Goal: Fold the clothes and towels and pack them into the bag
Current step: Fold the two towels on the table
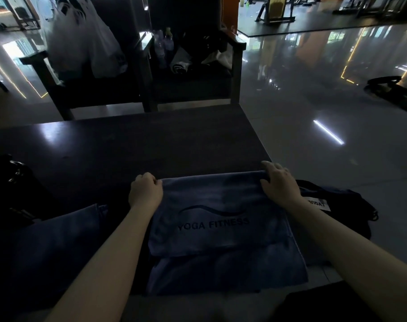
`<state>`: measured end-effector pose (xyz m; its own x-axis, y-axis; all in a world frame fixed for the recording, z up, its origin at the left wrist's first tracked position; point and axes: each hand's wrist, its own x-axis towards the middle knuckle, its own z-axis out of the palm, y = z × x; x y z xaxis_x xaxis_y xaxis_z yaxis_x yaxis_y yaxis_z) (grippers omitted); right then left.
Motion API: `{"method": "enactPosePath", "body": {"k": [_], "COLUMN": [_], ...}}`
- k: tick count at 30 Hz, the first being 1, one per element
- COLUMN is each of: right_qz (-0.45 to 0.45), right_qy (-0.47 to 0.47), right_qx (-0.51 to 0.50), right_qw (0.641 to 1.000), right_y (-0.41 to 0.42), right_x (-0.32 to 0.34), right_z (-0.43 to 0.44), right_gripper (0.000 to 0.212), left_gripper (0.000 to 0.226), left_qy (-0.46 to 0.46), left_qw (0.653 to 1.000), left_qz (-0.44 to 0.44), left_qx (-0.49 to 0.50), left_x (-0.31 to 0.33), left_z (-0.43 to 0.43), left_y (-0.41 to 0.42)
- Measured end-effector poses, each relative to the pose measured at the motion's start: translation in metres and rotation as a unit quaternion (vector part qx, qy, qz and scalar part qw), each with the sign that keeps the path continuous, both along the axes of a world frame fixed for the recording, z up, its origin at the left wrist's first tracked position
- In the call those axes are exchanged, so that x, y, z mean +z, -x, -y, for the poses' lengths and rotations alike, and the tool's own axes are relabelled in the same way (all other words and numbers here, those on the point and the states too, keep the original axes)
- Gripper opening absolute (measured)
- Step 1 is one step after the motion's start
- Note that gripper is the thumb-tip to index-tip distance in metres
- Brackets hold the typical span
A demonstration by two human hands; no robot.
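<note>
A blue-grey towel [216, 231] printed YOGA FITNESS lies folded on the near edge of the dark table [132, 145]. My left hand [145, 190] pinches its far left corner. My right hand [279, 182] grips its far right corner, fingers curled over the fold. Another blue cloth [58, 240] lies to the left under my left forearm. A black bag [337, 205] with a white label sits at the right, past the table's edge. A dark bag [9, 189] sits on the table's left side.
Two dark wooden chairs [235, 66] stand beyond the table, holding white plastic bags [81, 36], bottles [164, 46] and clothes. Shiny tiled floor [325, 112] spreads to the right, with gym equipment far behind.
</note>
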<state>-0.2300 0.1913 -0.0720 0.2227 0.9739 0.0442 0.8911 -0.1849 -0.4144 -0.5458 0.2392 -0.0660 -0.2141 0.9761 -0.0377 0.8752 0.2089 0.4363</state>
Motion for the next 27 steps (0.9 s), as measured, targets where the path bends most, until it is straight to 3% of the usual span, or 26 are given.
{"method": "enactPosePath", "body": {"k": [5, 12, 17, 20, 25, 27], "right_qz": [0.063, 0.065, 0.047, 0.024, -0.030, -0.065], "right_qy": [0.044, 0.029, -0.014, -0.015, 0.078, 0.081], "right_qx": [0.065, 0.015, 0.005, 0.008, 0.019, 0.018], "right_qw": [0.995, 0.997, 0.999, 1.000, 0.996, 0.994], "right_y": [-0.005, 0.000, -0.003, -0.007, -0.017, -0.018], "right_x": [0.005, 0.003, 0.009, 0.014, 0.011, 0.010], "right_z": [-0.012, -0.003, 0.009, 0.015, 0.014, 0.014], "right_gripper": [0.050, 0.034, 0.029, 0.028, 0.022, 0.011], "left_gripper": [0.053, 0.022, 0.003, 0.005, 0.032, 0.035], "left_qy": [0.036, 0.017, 0.025, 0.046, 0.143, 0.147], "left_qw": [0.992, 0.982, 0.989, 0.988, 0.970, 0.966], "left_qz": [-0.052, -0.122, -0.033, 0.003, 0.076, 0.041], "left_qx": [-0.111, -0.146, -0.140, -0.145, -0.180, -0.207], "left_x": [-0.001, 0.011, 0.017, 0.018, 0.026, 0.027], "left_z": [-0.006, -0.006, 0.006, 0.011, 0.014, 0.014], "left_y": [-0.003, 0.003, 0.009, 0.016, 0.018, 0.017]}}
